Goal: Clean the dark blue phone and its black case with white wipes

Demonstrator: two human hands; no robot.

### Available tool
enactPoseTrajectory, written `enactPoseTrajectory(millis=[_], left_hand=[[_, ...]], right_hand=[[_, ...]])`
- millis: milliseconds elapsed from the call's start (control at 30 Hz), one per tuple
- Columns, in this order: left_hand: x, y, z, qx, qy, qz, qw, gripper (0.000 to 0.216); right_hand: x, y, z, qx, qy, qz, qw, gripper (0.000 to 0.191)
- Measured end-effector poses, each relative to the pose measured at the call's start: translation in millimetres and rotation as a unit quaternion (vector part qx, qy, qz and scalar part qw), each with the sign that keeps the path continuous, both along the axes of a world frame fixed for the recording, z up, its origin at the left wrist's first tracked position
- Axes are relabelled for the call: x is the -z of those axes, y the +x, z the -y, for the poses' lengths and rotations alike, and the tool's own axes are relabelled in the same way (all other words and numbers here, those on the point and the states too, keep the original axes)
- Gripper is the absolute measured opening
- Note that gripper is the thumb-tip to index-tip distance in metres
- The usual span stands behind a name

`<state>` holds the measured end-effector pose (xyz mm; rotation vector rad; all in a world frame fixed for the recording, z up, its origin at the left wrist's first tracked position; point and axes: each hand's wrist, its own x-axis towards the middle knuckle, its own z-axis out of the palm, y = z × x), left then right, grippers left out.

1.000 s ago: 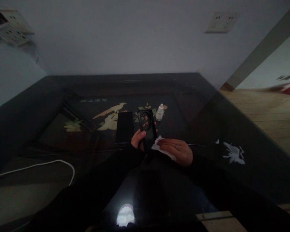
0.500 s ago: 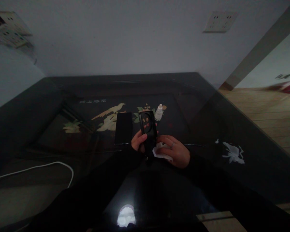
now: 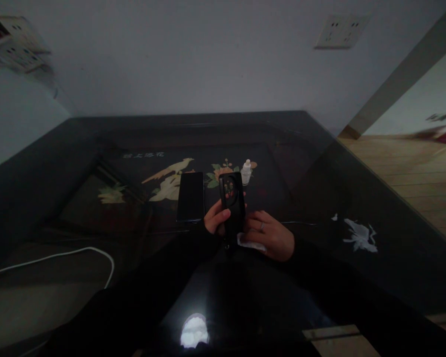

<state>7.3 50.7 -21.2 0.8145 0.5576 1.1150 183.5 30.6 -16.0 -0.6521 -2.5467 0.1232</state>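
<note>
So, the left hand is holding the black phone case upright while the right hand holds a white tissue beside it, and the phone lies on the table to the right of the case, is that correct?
Not quite: in the head view the phone lies on the table to the left of the phone case, not the right. The left hand does hold the case upright, and the right hand holds the white tissue beside it.

Phone [image 3: 191, 197] left of case [image 3: 232, 201]; bottle [image 3: 246, 172] behind case.

- A short line of pale Chinese characters [image 3: 143, 155] runs along the dark table's [image 3: 357, 198] inlaid panel, left of and above the bird motif [image 3: 169, 171] (too blurred to read).
</note>
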Motion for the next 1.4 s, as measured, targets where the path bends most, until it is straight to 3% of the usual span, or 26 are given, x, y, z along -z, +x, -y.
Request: enactPoseTrajectory(millis=[267,433,667,867,1400], left_hand=[[-0.2,1,0,-0.007,-0.006,0.014,1.000,0.049],[-0.7,-1,-1,0.025,-0.040,0.048,0.998,0.052],[-6.5,0,3,0.058,-0.104,0.088,0.989,0.053],[-9.2,-1,4,0.040,-0.110,0.086,0.989,0.055],[-6.4,1,2,0.023,-0.095,0.075,0.992,0.058]], right_hand=[[-4.4,0,3,-0.024,-0.010,-0.029,0.999,0.021],[-6.7,7,-4,-0.042,-0.018,-0.083,0.995,0.018],[-12.6,-16,13,-0.043,-0.027,-0.146,0.988,0.016],[-10.5,-15,11,-0.016,-0.042,-0.088,0.995,0.014],[-12.9,-21,13,0.005,-0.066,-0.103,0.992,0.020]])
